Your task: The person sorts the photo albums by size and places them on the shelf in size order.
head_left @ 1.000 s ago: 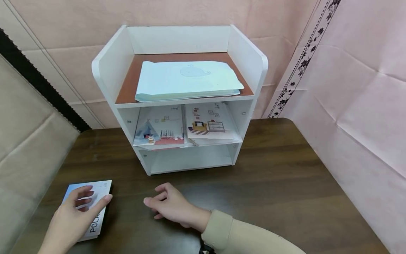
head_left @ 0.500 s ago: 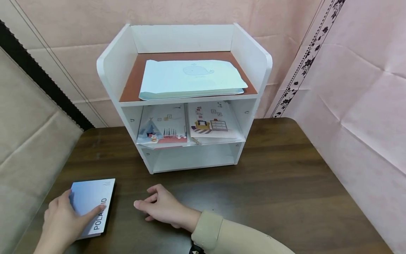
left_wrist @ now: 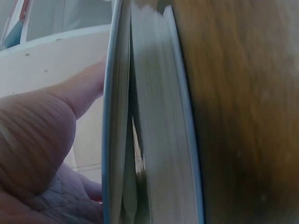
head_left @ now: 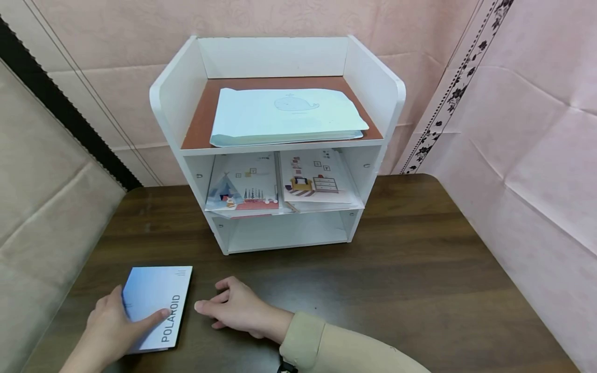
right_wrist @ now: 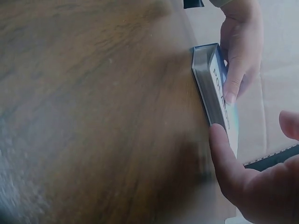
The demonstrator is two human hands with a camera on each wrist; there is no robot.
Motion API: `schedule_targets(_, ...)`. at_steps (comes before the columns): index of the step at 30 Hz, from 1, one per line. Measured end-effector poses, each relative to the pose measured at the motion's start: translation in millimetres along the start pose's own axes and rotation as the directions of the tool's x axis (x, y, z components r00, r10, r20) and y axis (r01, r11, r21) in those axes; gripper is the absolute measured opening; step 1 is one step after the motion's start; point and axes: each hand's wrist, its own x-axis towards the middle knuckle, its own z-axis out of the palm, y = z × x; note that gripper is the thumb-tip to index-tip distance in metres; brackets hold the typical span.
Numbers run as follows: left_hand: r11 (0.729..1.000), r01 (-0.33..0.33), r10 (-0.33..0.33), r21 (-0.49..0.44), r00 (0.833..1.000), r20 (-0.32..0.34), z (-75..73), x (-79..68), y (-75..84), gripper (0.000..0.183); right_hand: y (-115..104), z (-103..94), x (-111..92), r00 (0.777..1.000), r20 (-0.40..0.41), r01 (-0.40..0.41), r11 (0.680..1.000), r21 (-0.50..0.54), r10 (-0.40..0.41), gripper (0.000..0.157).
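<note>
A blue-and-white book (head_left: 157,305) marked POLAROID lies on the table at the front left in the head view. My left hand (head_left: 112,326) holds it, the thumb (head_left: 158,314) across the cover and the other fingers along the left edge. The left wrist view has its page block (left_wrist: 159,107) close up, with a gap between the pages. To the right of the book, my right hand (head_left: 240,309) hovers with loosely bent fingers and holds nothing. In the right wrist view its thumb (right_wrist: 223,156) overlaps the book's near side.
A white shelf unit (head_left: 394,98) stands at the back of the wooden table (head_left: 420,269). Its top bears a pale whale-print booklet stack (head_left: 289,114); illustrated booklets (head_left: 244,181) lie on the middle level. Fabric-covered walls (head_left: 527,134) enclose the table.
My left hand was spread over the book, then took hold at its left edge; the book has slid right. My right hand has shifted slightly left.
</note>
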Motion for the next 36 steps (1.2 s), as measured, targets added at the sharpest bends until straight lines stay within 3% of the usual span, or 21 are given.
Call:
schedule_targets(4,1.0,0.007,-0.007,0.005,0.999,0.039,0.9,-0.4,4.5,0.136,2.4,4.3,1.0,0.999,0.024,-0.035,0.999,0.025,0.035,0.057)
schedule_targets(13,0.998,0.004,0.003,-0.062,0.994,0.107,2.7,-1.2,9.7,0.131,6.1,12.1,4.7,0.983,0.173,-0.092,0.985,0.146,0.066,0.057)
schedule_targets(20,0.996,-0.006,0.021,-0.093,0.986,0.165,2.3,-1.5,16.4,0.128,6.9,11.7,7.7,0.982,0.18,-0.099,0.97,0.223,0.059,0.033)
schedule_targets(27,0.993,-0.083,0.095,-0.088,0.984,0.152,1.8,-6.1,26.5,0.122,3.1,5.2,5.6,0.977,0.201,-0.113,0.97,0.214,0.069,0.017)
schedule_targets(32,0.989,-0.112,0.126,-0.095,0.98,0.155,2.8,-11.2,34.8,0.117,2.1,0.8,4.3,0.974,0.193,-0.154,0.971,0.182,0.118,0.014)
schedule_targets(36,0.986,-0.11,0.133,-0.125,0.971,0.197,3.5,-13.3,39.7,0.115,3.5,-6.5,5.1,0.981,0.138,-0.159,0.975,0.157,0.137,0.017)
